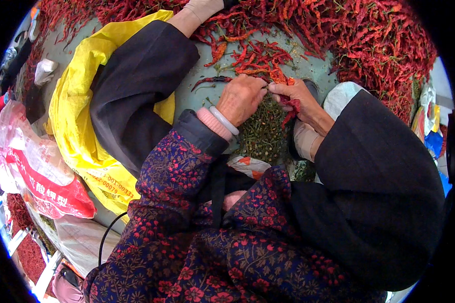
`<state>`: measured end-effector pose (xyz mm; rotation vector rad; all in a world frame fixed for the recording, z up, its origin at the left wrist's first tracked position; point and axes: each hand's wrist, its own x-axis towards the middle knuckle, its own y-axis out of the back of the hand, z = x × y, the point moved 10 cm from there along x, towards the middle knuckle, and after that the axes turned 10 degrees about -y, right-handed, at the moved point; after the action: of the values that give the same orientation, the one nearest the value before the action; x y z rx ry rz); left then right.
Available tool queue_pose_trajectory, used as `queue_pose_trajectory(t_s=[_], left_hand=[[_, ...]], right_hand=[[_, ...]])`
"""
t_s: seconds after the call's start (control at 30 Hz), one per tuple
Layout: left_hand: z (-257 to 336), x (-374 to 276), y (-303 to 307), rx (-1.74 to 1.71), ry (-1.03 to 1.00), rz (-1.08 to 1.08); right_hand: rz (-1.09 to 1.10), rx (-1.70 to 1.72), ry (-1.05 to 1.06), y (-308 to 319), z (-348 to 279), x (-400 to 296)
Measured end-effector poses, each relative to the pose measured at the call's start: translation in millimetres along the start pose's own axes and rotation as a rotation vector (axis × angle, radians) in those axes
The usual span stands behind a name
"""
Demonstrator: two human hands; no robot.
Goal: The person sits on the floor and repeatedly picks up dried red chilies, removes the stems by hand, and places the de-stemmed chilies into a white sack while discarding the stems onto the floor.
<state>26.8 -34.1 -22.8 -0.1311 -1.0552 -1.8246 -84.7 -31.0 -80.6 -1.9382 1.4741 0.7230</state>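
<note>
My right hand [301,98] is closed around several dried red chilies [294,104], some poking out below the fingers and others above the thumb. Fingertips of my left hand [242,96], which has a pale bangle at the wrist, meet the right thumb at a small green chili stem [265,86]. Below both hands lies a heap of loose green stems [263,132]. Just past the hands is a small pile of red chilies [261,57]. One dark red chili [212,79] lies left of the left hand.
A large bank of dried chilies [379,49] curves across the far side and right. My legs in dark trousers [144,79] flank the stem heap. Left are a yellow woven sack [76,98] and a printed pink-and-white bag [41,166]. Part of another person [66,284] shows lower left.
</note>
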Motion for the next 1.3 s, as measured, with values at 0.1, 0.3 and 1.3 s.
queue_pose_trajectory(t_s=[0.1,0.3,1.3], left_hand=[[-2.5,-1.7,-1.7,-0.056,0.028,0.006],[-19.4,-9.2,-16.2,-0.359,0.222,-0.032],[-36.6,-20.5,-17.8,-0.019,0.454,0.03]], right_hand=[[-0.008,-0.019,-0.007,-1.2,1.8,0.6],[-0.011,-0.135,0.02,-5.0,-2.8,-6.0],[0.217,-0.695,0.335,-10.3,-27.4,-5.9]])
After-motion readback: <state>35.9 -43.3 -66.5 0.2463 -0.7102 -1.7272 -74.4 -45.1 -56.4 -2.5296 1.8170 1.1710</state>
